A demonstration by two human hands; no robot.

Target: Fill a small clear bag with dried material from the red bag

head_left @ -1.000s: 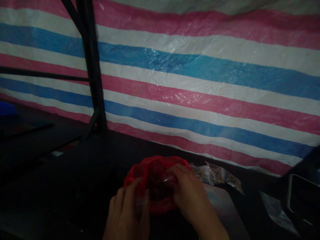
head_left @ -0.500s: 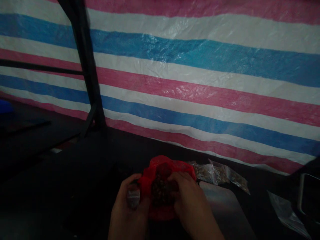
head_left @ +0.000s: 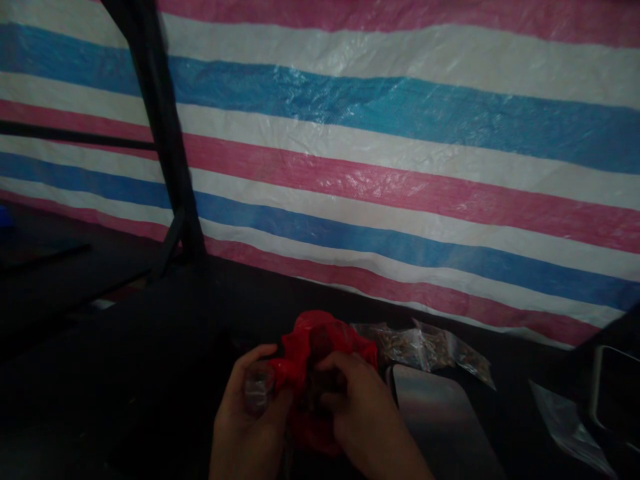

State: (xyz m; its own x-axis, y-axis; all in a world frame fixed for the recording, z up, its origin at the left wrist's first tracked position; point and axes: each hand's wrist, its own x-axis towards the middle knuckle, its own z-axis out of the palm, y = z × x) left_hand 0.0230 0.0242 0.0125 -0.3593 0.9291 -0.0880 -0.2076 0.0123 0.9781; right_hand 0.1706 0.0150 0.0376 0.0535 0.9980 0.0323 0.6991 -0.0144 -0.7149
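A red plastic bag [head_left: 310, 340] holding dark brown bits sits low in the middle of the dim view. My left hand [head_left: 247, 427] grips the bag's left edge together with a small clear plastic pouch [head_left: 256, 390]. My right hand [head_left: 363, 420] has its fingers curled into the mouth of the red bag, on the dark contents. Both hands press the bag between them.
Clear pouches [head_left: 430, 348] filled with brown bits lie just right of the red bag. A grey flat plate [head_left: 440, 420] lies below them. An empty clear bag [head_left: 565, 423] and a dark metal-rimmed object [head_left: 613, 393] are at the right. A dark post [head_left: 165, 147] stands before the striped tarp [head_left: 400, 153].
The red bag has been bunched up smaller between my hands. My left hand has lifted the small clear pouch to the bag's edge, and my right fingers have curled further in.
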